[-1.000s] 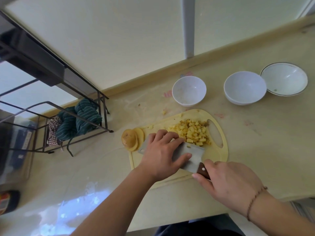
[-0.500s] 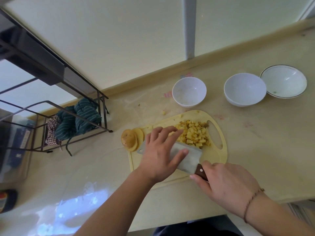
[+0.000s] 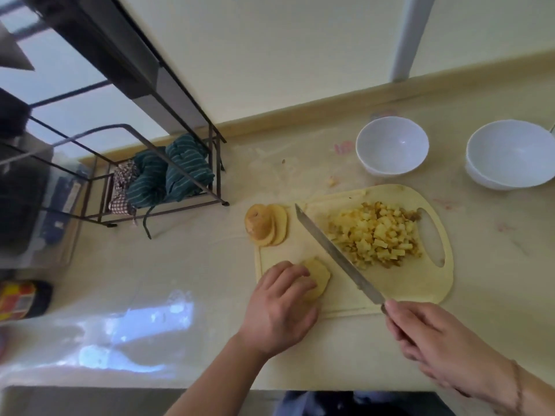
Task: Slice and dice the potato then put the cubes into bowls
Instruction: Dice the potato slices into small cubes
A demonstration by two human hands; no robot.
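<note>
Head view shows a change from half a second ago: the left hand (image 3: pixel 280 307) has left the flat of the steel cleaver blade (image 3: pixel 336 253) and now curls its fingers over a pale potato slice (image 3: pixel 318 277) at the near-left corner of the yellow plastic cutting board (image 3: pixel 420 286), while the right hand (image 3: pixel 432 337) grips the handle, blade turned on edge. Diced yellow potato cubes (image 3: pixel 375 238) lie heaped beside the board's handle hole, with stacked potato slices (image 3: pixel 267 225) overhanging its far-left edge. Two white bowls (image 3: pixel 392 145) (image 3: pixel 510 153) stand apart on the cream tabletop (image 3: pixel 195 265) beyond, bare surface between them and the board.
</note>
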